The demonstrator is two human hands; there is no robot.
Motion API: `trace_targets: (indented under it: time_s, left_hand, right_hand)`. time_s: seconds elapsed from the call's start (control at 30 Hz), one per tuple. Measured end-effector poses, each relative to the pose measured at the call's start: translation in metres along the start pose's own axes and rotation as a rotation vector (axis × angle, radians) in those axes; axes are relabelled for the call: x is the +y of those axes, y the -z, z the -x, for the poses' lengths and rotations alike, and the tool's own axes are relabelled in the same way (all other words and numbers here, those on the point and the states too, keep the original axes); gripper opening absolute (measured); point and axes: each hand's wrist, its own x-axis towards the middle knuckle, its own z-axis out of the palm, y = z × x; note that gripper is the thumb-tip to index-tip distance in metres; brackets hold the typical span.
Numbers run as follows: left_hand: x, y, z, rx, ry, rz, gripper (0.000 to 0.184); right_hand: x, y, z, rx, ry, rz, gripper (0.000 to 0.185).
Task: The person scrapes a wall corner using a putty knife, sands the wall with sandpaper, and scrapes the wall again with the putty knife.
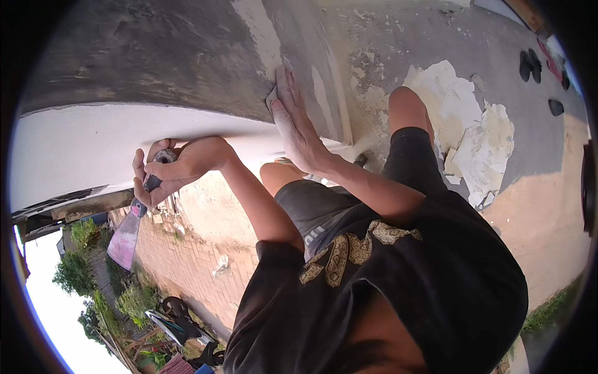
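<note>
My left hand (171, 168) is closed around the dark handle of a putty knife (124, 240). Its wide blade, smeared pinkish, points down and away from the wall. My right hand (294, 115), dusted with pale powder, lies flat against the grey plastered wall (187, 56) near its corner. Under that palm, a thin grey sheet (271, 98) that looks like sandpaper pokes out at the thumb side; most of it is hidden. Pale filler streaks (258, 37) run along the wall beside my fingers. Below the grey part, the wall is a white band (81, 140).
Broken white flakes (464, 124) lie heaped on the concrete floor by my knee. Dark sandals (530, 65) sit farther off. A brick-paved yard (199, 249) stretches away on the left, with plants (134, 302) and a parked motorbike (177, 324).
</note>
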Motion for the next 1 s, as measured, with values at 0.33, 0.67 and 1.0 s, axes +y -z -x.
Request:
trace_targets:
  time_s: [0.33, 0.67, 1.0]
  left_hand:
    - [0.005, -0.005, -0.001, 0.02, 0.027, 0.004, 0.022]
    - [0.003, -0.003, -0.003, 0.004, 0.026, -0.03, 0.026]
    - [0.003, -0.008, -0.003, 0.006, 0.025, 0.016, 0.022]
  right_hand:
    - [0.002, 0.003, -0.004, -0.048, -0.079, 0.027, 0.067]
    - [0.008, 0.015, -0.01, -0.11, -0.163, -0.012, 0.065]
    - [-0.004, 0.011, -0.017, -0.089, -0.115, -0.047, 0.069]
